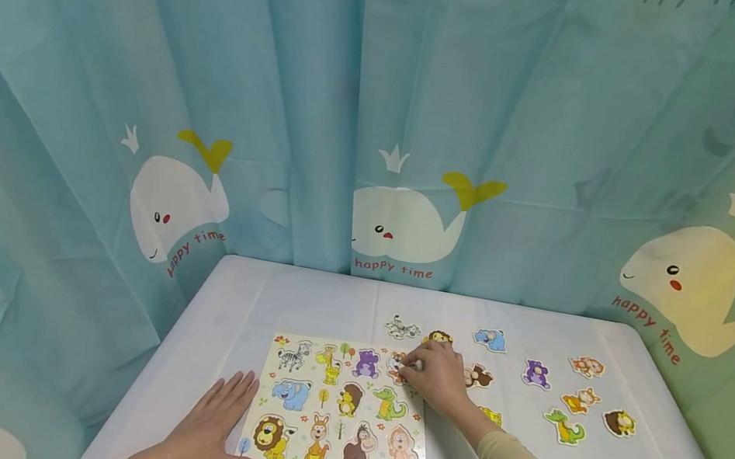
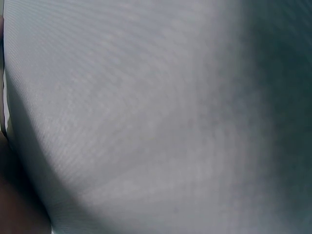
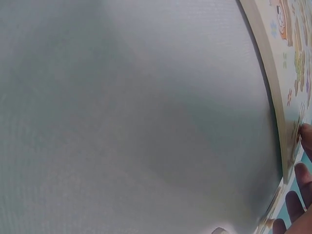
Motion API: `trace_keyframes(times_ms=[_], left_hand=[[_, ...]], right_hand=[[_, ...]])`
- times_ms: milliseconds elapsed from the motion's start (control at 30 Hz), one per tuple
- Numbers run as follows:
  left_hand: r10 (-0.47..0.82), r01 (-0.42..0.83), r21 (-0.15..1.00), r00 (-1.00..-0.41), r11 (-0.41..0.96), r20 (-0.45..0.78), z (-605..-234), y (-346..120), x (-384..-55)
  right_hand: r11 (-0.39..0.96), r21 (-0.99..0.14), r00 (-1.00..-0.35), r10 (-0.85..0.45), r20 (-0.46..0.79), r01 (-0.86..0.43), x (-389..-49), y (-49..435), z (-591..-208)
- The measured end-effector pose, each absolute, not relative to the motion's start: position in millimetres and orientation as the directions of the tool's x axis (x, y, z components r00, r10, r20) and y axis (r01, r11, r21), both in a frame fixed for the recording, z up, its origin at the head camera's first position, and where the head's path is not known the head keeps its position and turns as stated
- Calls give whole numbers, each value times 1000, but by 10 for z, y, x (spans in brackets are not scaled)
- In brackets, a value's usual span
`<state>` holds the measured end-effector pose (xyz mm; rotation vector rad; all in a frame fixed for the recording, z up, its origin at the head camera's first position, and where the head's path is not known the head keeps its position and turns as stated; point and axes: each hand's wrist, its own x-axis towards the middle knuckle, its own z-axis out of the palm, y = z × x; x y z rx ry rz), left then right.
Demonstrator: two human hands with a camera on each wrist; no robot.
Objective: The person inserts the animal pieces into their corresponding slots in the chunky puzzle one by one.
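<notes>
One blue curtain (image 1: 414, 95) hangs beyond both hands, and a white bench (image 1: 147, 394) spreads beneath them. Between the hands lies the animal board (image 1: 342, 406), its long axis running from the left hand across towards the right hand's side.

The left hand (image 1: 209, 423) lies flat with fingers straight, touching the board's near-left corner and edge. The right hand (image 1: 439, 373) reaches over the far-right corner, fingers bent, tips on the tiger (image 1: 396, 368). Whether they pinch it or merely press, I cannot tell.

That contact is the relation that counts: the tiger sits directly beneath the right fingertips, while the left hand is across the board, well apart from it. Fingers cover part of the tiger, so its long axis is unclear.

Smaller loose pieces lie around the right hand: the zebra piece (image 1: 403, 329) and lion piece (image 1: 438, 337) just beyond it, the gorilla piece (image 1: 479, 376) just right, the purple hippo piece (image 1: 537, 374) farther right.
</notes>
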<state>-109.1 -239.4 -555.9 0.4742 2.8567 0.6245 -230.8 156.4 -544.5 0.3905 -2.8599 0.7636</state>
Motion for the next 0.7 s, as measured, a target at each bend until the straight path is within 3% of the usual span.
trace_keyframes(times_ms=[700], left_hand=[[339,262,434,-934,862,-111,-5550,-2387,-1093]], right_hand=[[850,-461,-965,-198,171,-256,-2346,1572,-5457]])
